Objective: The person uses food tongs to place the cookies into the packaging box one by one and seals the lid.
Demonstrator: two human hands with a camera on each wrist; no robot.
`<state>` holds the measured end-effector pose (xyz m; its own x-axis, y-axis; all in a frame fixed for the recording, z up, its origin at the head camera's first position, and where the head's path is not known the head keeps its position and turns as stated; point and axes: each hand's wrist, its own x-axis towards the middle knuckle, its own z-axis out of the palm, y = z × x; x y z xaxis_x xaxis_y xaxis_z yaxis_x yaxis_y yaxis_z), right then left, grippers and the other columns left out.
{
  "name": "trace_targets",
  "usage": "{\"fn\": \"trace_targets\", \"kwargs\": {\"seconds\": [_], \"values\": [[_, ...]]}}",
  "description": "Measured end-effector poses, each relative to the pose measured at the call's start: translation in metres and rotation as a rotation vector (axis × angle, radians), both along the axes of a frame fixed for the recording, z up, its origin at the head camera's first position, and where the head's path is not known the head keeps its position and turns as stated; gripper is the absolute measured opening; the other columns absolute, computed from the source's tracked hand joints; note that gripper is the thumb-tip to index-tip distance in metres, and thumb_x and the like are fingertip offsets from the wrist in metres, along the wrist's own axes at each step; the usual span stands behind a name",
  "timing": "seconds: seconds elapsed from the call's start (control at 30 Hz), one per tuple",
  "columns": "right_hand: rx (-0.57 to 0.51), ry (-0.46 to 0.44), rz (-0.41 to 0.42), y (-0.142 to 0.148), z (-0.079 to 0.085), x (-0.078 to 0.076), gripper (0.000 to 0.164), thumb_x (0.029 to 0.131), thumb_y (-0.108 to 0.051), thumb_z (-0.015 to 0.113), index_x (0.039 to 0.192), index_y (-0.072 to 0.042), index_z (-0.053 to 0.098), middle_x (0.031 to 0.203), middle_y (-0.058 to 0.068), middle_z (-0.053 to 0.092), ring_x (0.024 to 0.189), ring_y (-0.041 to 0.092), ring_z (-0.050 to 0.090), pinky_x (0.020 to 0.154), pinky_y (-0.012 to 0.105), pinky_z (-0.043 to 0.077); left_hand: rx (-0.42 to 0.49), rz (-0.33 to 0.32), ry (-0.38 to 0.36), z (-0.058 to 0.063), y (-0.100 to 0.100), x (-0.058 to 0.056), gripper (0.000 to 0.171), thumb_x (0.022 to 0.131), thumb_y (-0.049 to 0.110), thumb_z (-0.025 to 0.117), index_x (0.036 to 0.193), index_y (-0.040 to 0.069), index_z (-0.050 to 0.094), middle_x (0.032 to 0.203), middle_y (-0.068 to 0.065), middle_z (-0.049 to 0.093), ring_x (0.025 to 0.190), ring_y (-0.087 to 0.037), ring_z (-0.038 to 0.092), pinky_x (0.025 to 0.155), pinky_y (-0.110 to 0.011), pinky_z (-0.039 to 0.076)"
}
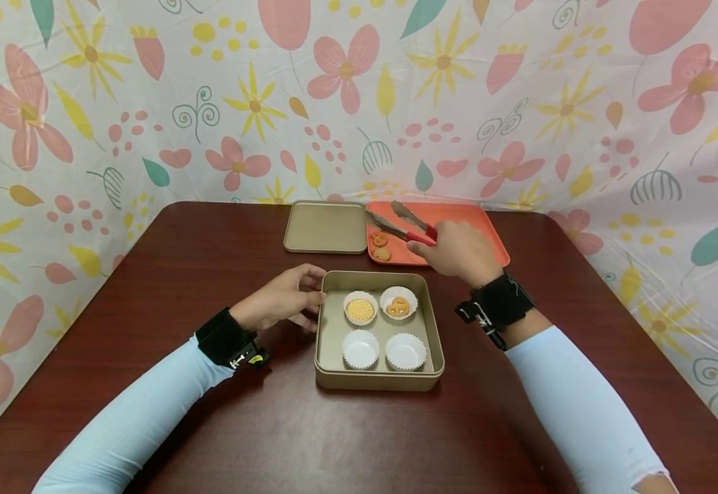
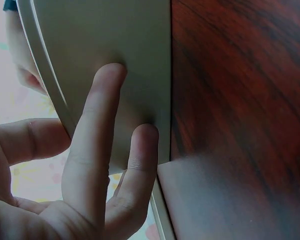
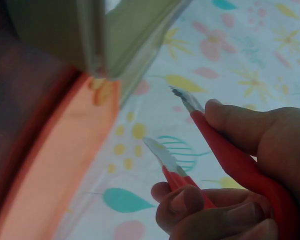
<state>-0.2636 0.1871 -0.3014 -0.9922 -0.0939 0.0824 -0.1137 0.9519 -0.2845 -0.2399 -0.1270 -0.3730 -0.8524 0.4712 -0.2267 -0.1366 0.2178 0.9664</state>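
My left hand rests on the left side of a gold square tin, its fingertips touching the outer wall and the thumb at the rim. Inside the tin stand white paper cups; a round yellow cookie fills the back left one, and a pretzel-shaped cookie lies in the back right one. Both front cups, left and right, hold nothing. My right hand grips red-handled metal tongs above the orange tray. Their tips are apart, with nothing between them.
At the orange tray's left end lie a few cookies. Left of that tray, behind the tin, a flat gold lid lies on the dark wooden table. A flower-patterned cloth hangs behind the table.
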Motion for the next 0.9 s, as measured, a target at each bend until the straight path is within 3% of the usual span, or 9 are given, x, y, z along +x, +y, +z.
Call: {"fn": "trace_targets", "kwargs": {"seconds": [0.33, 0.9], "values": [[0.031, -0.043, -0.057, -0.002, -0.025, -0.027, 0.058, 0.094, -0.058, 0.067, 0.067, -0.008, 0.057, 0.061, 0.004, 0.047, 0.058, 0.025, 0.051, 0.044, 0.031, 0.036, 0.004, -0.006, 0.004, -0.001, 0.001, -0.001, 0.054, 0.102, -0.002, 0.056, 0.151, 0.0, 0.033, 0.144, -0.029, 0.039, 0.096, -0.041, 0.066, 0.069, -0.047, 0.065], [0.043, -0.114, -0.071, -0.004, -0.035, -0.033, 0.053, 0.094, -0.053, 0.069, 0.067, -0.009, 0.058, 0.061, 0.002, 0.044, 0.057, 0.022, 0.047, 0.045, 0.03, 0.035, -0.002, 0.004, 0.004, -0.001, -0.001, -0.001, 0.051, 0.103, -0.001, 0.056, 0.149, 0.001, 0.035, 0.144, -0.028, 0.04, 0.098, -0.041, 0.065, 0.069, -0.047, 0.065]]}}
